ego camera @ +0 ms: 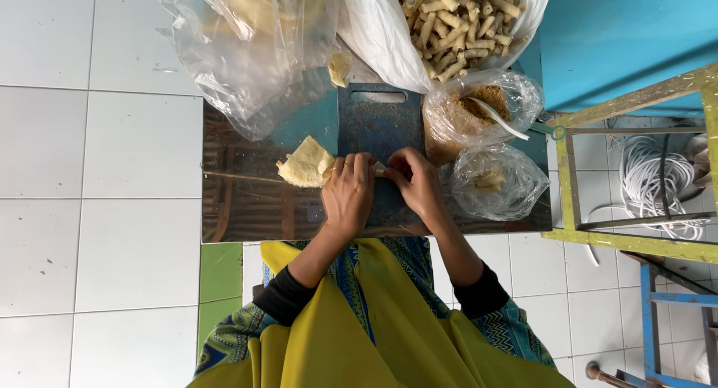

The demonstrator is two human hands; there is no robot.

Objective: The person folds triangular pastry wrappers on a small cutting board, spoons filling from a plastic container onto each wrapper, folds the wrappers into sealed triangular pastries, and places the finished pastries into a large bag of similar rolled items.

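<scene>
My left hand (348,190) and my right hand (416,182) meet over a dark blue cutting board (378,122). Their fingers are closed together on a small pale roll of dough wrapper (381,167) that is mostly hidden between them. A folded stack of thin yellow wrappers (305,164) lies just left of my left hand, touching the board's edge. The board rests on a shiny metal table (247,201).
A clear bag of brown filling with a white spoon (482,111) and a smaller bag with a pale lump (493,182) sit right of the board. A bag of several finished rolls (456,22) and crumpled plastic bags (247,44) lie beyond. A yellow-green frame (636,171) stands to the right.
</scene>
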